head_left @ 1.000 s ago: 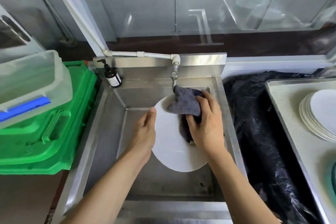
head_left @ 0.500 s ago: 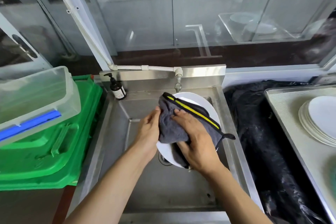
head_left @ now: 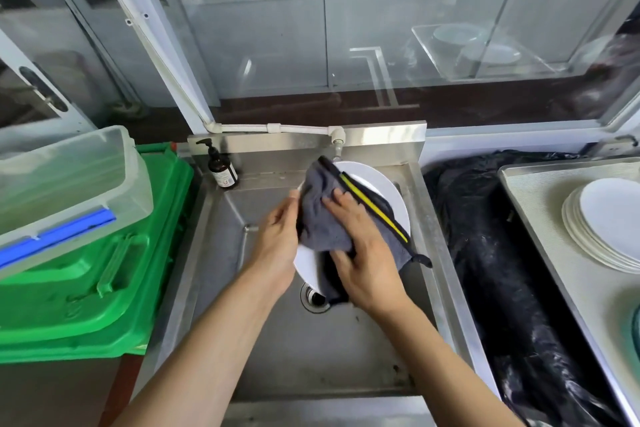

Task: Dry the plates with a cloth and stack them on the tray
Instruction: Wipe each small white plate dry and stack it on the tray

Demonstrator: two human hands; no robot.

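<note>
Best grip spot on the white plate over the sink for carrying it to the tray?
Probably the bare upper-right rim of the plate, approached from the right. The plate is tilted, the cloth drapes its middle, and the left hand holds the left edge, so that arc is the exposed thin lip.

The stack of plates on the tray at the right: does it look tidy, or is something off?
The stack of plates on the tray is slightly askew: the lower rims fan out to the left of the top plate rather than lining up. Nothing looks chipped or spilled. The plate being wiped is still over the sink.
</note>
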